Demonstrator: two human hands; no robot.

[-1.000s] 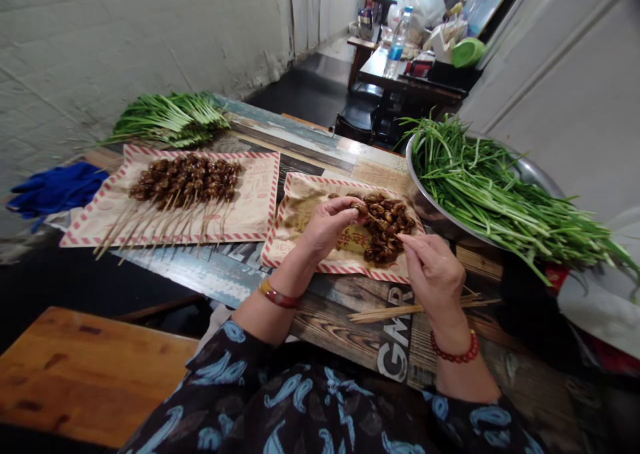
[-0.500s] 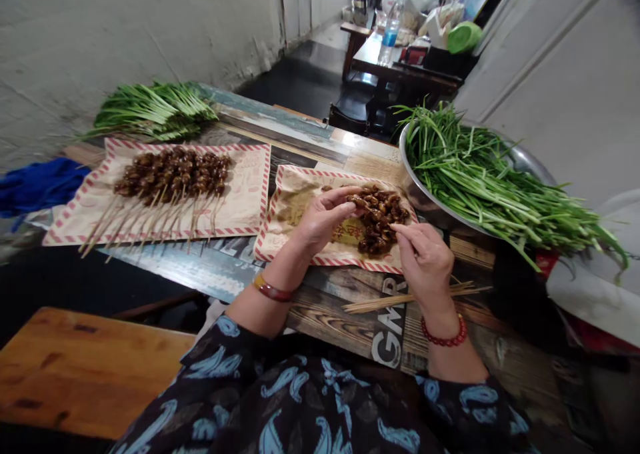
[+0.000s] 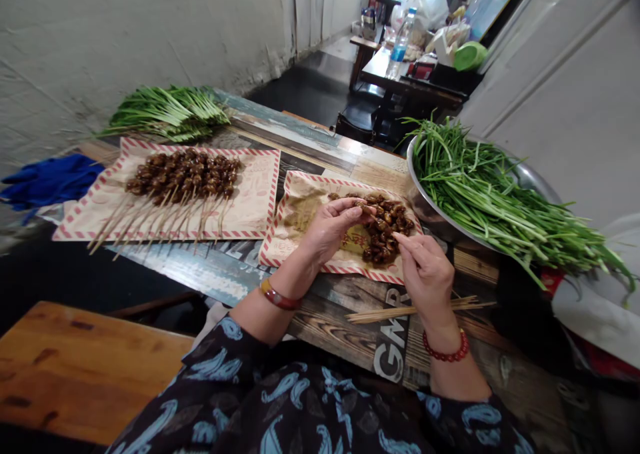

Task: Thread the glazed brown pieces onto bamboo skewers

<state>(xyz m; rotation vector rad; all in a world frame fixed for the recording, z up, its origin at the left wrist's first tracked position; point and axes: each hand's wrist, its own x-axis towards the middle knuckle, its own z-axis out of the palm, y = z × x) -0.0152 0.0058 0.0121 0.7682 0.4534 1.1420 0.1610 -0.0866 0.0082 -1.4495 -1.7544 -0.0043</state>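
Observation:
Over the right-hand paper sheet (image 3: 273,246), my left hand (image 3: 325,234) pinches a glossy brown piece that looks like a silkworm pupa (image 3: 367,210). My right hand (image 3: 428,267) grips a thin bamboo skewer between thumb and fingers, its point directed at that piece; most of the skewer is hidden by the hand. Below both hands lies a heap of loose brown pupae (image 3: 381,246) on the sheet. Bare bamboo skewers (image 3: 380,315) rest on the table beside my right wrist. To the left, several loaded skewers (image 3: 185,177) lie in a row on another striped-edge paper sheet (image 3: 260,204).
A metal bowl (image 3: 423,201) heaped with green chives (image 3: 505,201) stands at the right. Another bunch of greens (image 3: 167,113) lies at the back left, near a blue cloth or glove (image 3: 53,179). A wooden bench (image 3: 90,374) is at the lower left; another table with a bottle (image 3: 400,47) stands behind.
The view has shifted slightly, so the scene sits a little further right. My hands stay in nearly the same place over the heap, still pinching the pupa and the skewer.

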